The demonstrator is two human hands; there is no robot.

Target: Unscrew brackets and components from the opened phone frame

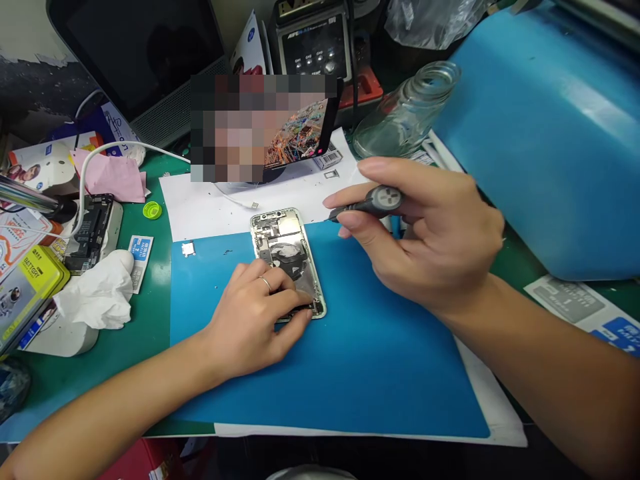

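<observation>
An opened phone (pixel 313 273) lies on the blue mat, its inner parts exposed. My left hand (pixel 257 310) is over its lower end, fingers bent and closed at the bottom edge; the fingertips partly cover that end, so a small part between them could be hidden. Above and right of the phone, my right hand (pixel 430 233) grips a small grey and black screwdriver (pixel 370 203). Its tip points left, apart from the phone. A small silver metal piece (pixel 188 249) sits on the mat to the left, with tiny dark screws (pixel 227 252) nearer the phone.
Behind the mat (pixel 340 380) stands a propped-up phone (pixel 295 133), partly blurred. A glass jar (pixel 405 113) leans at the back right. On the left are another opened phone (pixel 93 230), crumpled white tissue (pixel 100 287) and a yellow battery box (pixel 33 293). A white cable (pixel 120 143) arches there.
</observation>
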